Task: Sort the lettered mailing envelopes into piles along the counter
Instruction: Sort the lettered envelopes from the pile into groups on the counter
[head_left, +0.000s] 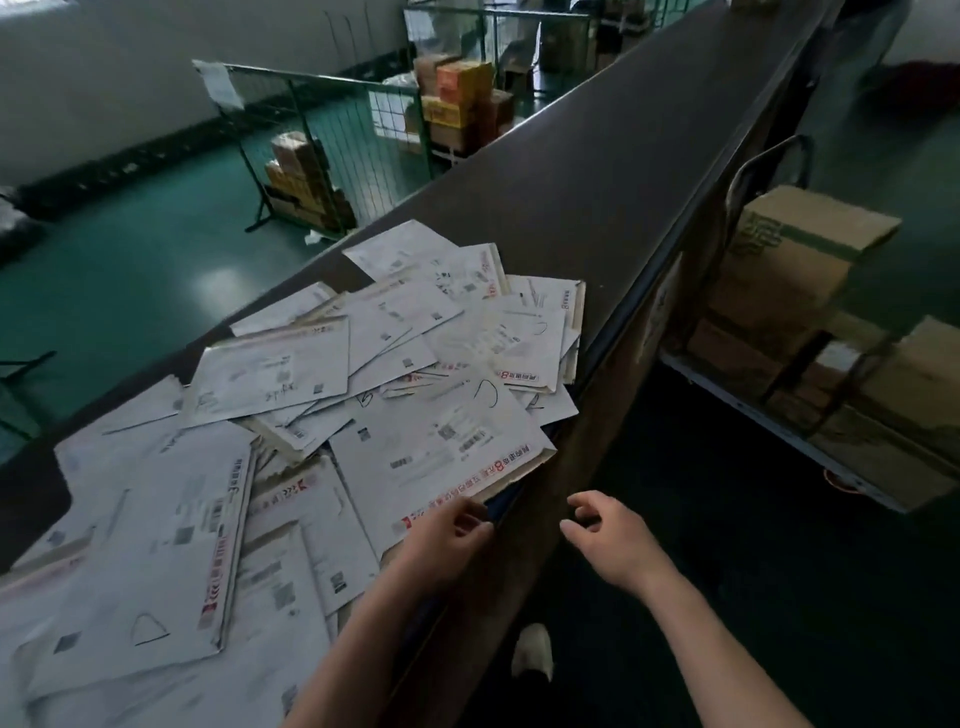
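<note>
Dark counter (597, 171): a long worktop running from the near left to the far right; its far stretch is bare.
Envelope heap (291, 395): white mailing envelopes lie loose and overlapping across the counter's near half, from the near left corner toward the middle, some reaching the right edge.
Cart (810, 364): stands beside the counter's right edge, loaded with brown cardboard boxes.
Wire cages (332, 140): beyond the counter's left edge on the green floor, with stacked boxes inside.
Big envelope (441, 452): on top of the heap at the right edge, its red-printed strip toward the person, a pen-drawn curve near its far end.
Triangle envelope (150, 571): at the near left, marked with a hand-drawn triangle.
Left hand (452, 535): fingers curled onto the near corner of the big envelope at the counter's right edge.
Right hand (608, 535): past the right edge, in the air, fingers loosely curled and apart, holding nothing.
</note>
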